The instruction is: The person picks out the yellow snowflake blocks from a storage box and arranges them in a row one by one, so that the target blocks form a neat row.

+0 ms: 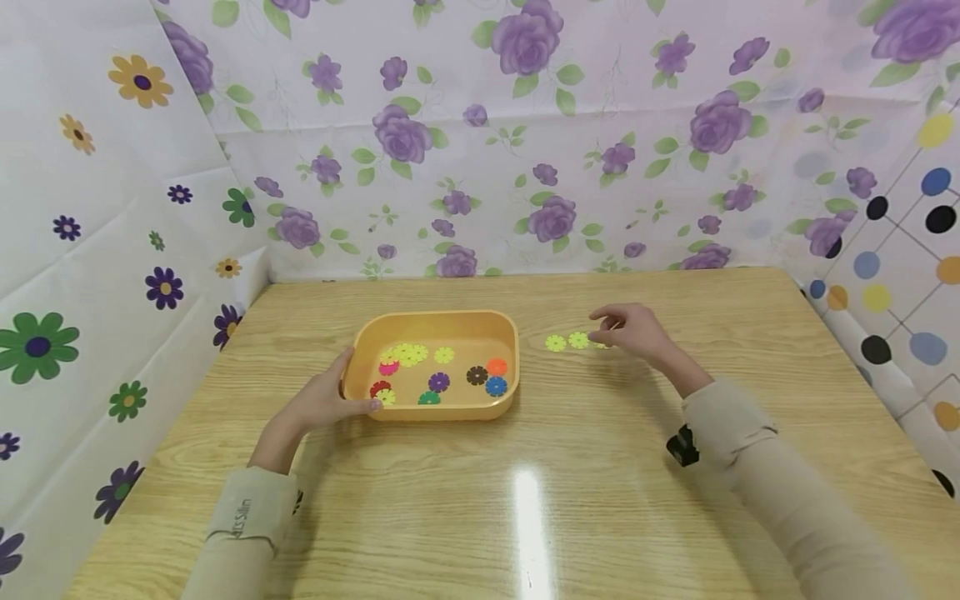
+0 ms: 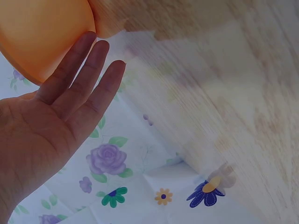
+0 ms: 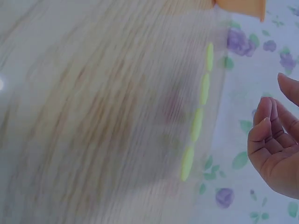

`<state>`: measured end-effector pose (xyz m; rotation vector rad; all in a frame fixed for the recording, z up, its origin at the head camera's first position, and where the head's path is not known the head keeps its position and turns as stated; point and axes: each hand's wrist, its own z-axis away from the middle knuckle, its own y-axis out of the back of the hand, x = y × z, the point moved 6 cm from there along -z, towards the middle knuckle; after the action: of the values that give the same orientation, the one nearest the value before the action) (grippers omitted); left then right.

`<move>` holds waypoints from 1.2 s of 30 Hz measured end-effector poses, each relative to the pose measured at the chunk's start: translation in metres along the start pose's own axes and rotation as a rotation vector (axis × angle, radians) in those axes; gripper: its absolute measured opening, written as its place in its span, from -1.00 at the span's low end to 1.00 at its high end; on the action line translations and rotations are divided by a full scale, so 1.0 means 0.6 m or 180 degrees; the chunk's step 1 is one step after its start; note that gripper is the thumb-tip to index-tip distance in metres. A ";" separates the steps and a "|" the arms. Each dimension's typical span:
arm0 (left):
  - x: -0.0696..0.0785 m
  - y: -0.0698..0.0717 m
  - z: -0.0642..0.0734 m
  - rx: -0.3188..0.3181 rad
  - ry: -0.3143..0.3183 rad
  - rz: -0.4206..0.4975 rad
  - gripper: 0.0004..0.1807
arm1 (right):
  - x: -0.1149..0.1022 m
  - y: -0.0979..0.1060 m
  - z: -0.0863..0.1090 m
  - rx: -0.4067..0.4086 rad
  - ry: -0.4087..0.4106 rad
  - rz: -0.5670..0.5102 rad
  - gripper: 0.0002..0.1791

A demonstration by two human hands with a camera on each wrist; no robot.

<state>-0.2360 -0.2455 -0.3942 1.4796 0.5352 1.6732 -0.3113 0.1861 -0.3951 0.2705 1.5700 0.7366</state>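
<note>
An orange plastic tray (image 1: 431,412) holds several snowflake-shaped discs, among them a purple disc (image 1: 438,382), a blue disc (image 1: 497,386) and a cluster of yellow discs (image 1: 408,355). My left hand (image 1: 324,402) holds the tray's front left corner, thumb over the front rim. In the left wrist view, three fingers (image 2: 96,100) reach along the tray's outer wall. To the right of the tray, several yellow discs (image 3: 197,125) lie in a row on the table. Above the row's right end hovers my right hand (image 1: 633,333), fingers loosely bent, thumb apart, nothing between them; it partly hides that end in the head view.
The wood-patterned table (image 1: 465,500) runs back to a hanging cloth with purple flowers (image 1: 465,167). Other patterned cloths flank it, flowered on the left (image 1: 112,275) and dotted on the right (image 1: 900,275). Light glares off the table's front middle.
</note>
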 end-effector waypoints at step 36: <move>-0.001 0.001 0.002 0.0056 -0.0098 0.0041 0.22 | -0.154 -0.154 -0.026 0.0017 0.0515 -0.0712 -0.63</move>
<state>-0.2351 -0.2468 -0.3939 1.5220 0.5261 1.6569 -0.2889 0.0574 -0.3763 0.0378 1.7227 0.5910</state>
